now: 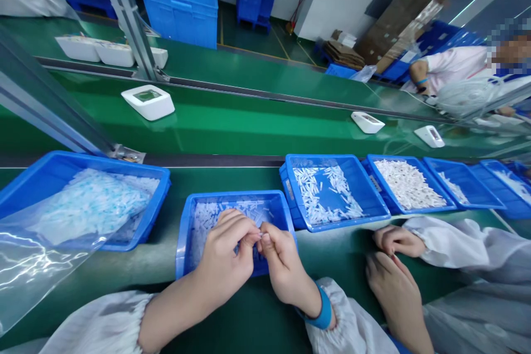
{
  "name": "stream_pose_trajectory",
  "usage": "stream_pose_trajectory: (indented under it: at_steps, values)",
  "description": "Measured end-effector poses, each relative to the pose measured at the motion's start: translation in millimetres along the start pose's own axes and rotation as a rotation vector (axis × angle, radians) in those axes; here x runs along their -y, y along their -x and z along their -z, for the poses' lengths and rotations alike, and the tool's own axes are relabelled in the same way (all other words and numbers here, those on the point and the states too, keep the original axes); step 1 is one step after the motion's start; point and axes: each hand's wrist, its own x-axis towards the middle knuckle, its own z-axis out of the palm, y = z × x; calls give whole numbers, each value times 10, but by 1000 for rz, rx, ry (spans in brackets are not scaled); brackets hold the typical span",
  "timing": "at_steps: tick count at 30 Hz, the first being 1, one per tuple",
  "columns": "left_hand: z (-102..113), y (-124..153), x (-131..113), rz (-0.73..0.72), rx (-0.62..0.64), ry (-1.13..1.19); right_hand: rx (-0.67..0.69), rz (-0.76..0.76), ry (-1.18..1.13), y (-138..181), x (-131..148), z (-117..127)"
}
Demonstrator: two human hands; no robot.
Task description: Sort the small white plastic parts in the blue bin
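Note:
My left hand point(228, 257) and my right hand point(282, 265) meet over a small blue bin point(185, 238) of little white plastic pieces. Both hands are closed, fingertips pinched together on a tiny white piece point(260, 236) between them. My right wrist wears a blue band point(322, 312). Both arms have white sleeves.
A large blue bin point(25, 177) with bagged white parts stands at left. More blue bins point(352, 215) of white pieces line the right. A co-worker's hands point(394, 265) rest at right. White devices point(148, 102) ride the green conveyor belt beyond; another person sits far right.

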Motion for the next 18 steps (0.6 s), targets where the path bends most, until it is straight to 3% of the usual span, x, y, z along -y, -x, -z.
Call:
stream_pose_trajectory:
  at_steps: [6,9,11,13,18]
  values:
    - [46,9,13,50,42,-69,58,-18,-95,-15,26,45]
    - [67,20,13,44,74,-97,-3,3,-113,-5,20,23]
    - [71,31,18,18,84,-92,-156,7,-98,-5,17,28]
    - [70,46,31,8,80,-88,-392,47,-39,-25,13,95]
    - [59,70,68,48,100,-112,-991,196,263,-166,-80,509]
